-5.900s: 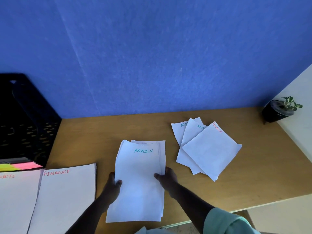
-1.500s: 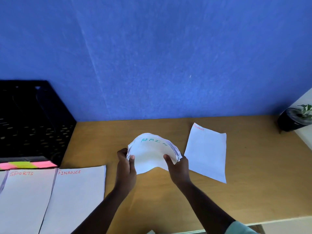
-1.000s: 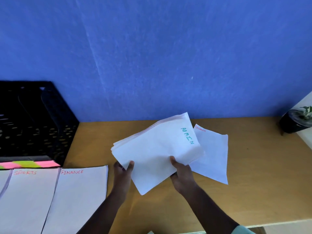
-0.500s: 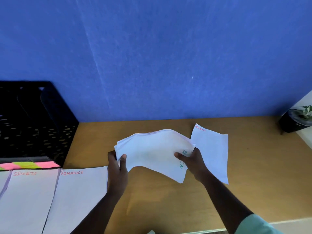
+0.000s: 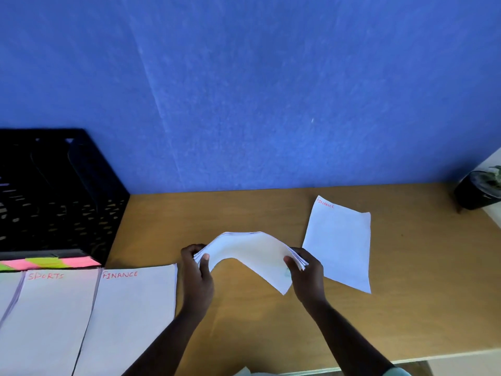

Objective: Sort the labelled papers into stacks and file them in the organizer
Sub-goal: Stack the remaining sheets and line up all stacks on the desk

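A bundle of white ADMIN papers point(image 5: 249, 251) arches upward above the middle of the wooden desk point(image 5: 423, 294). My left hand point(image 5: 196, 275) grips its left end and my right hand point(image 5: 307, 275) grips its right end. One loose sheet marked FINANCE point(image 5: 339, 240) lies flat just right of my right hand. At the front left lie a FINANCE stack point(image 5: 130, 313) and a SPORTS stack point(image 5: 51, 316), side by side. The black mesh organizer point(image 5: 54, 196) stands at the back left.
Pink and green sticky tabs point(image 5: 48, 263) run along the organizer's front edge. A small potted plant point(image 5: 478, 189) sits in the back right corner. A blue wall backs the desk. A further white sheet's edge shows at the far left.
The ADMIN bundle has turned and now bows into a higher arch between my hands, and its label is almost hidden under my right hand. The loose FINANCE sheet lies uncovered.
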{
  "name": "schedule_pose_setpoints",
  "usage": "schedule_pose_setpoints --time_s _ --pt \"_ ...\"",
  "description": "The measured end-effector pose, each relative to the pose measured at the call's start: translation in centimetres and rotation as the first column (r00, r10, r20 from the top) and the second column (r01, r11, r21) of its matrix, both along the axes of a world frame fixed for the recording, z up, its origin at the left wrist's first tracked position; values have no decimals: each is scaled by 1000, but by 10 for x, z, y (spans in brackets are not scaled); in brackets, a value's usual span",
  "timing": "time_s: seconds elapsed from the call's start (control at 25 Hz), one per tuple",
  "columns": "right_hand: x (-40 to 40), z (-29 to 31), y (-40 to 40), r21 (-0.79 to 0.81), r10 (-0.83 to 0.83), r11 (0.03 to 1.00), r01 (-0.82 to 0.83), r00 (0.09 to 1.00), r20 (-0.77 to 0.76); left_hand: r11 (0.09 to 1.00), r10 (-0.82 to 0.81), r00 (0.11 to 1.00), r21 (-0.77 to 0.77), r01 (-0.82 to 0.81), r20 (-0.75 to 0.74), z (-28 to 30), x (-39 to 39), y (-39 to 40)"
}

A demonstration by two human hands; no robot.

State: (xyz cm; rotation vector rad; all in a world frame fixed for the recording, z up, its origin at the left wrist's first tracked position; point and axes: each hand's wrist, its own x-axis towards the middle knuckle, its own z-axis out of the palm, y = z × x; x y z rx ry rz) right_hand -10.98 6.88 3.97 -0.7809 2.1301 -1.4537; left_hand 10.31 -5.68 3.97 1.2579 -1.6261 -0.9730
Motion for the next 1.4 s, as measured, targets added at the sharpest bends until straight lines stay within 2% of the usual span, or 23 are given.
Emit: schedule_pose_setpoints --time_s 0.12,0.28,0.4,0.6,0.72,0.84,0.88,0.92,1.0,1.08,1.16,1.2,1.28,1.32,1.36,1.4 --pt "1 4 -1 -14 -51 999 51 999 4 1000 29 999 10 -30 31 -4 3 -1" --pt "7 -6 10 51 56 997 -54 998 -26 999 45 993 21 -48 105 -23 14 2" --pt "4 -8 9 -9 -5 1000 5 1000 -3 998 63 991 -1 -63 116 -24 9 2" --pt "6 -14 9 78 29 996 -34 997 64 998 32 988 41 -39 149 -24 9 0" --pt "2 -3 1 78 -44 996 37 996 84 997 29 985 62 -40 169 -18 5 -6" --pt "-4 0 -4 49 -195 980 194 980 33 992 37 992 116 -51 120 -8 -2 -11" --pt "-6 -2 -5 39 -252 968 249 963 95 992 22 996 123 -33 90 -3 -4 -11" --pt "-9 -5 -5 48 -306 952 303 926 220 989 12 998 144 -21 66 0 -5 -11" --pt "-10 -11 -5 111 -363 927 359 774 519 978 19 1000 207 -14 -22 0 -5 -13" --pt "-7 -15 -4 93 -256 956 279 636 728 959 26 991 284 13 -133 0 -7 -12" --pt "1 -5 -5 -87 -13 983 160 535 845 941 27 971 334 56 -239 1 -9 -5" --pt "5 3 -8 -197 107 973 120 521 847 930 22 954 358 90 -298 3 -9 -2" --pt "8 11 -15 -345 242 935 80 566 788 888 31 913 431 161 -406 1 -6 2" --pt "6 12 -19 -357 232 930 91 608 759 864 47 897 469 184 -439 0 -5 3" --pt "4 14 -22 -358 210 928 103 650 731 858 67 902 486 167 -427 -2 -3 3" --pt "0 14 -23 -347 186 932 104 685 704 876 84 939 474 90 -333 -2 -1 1"
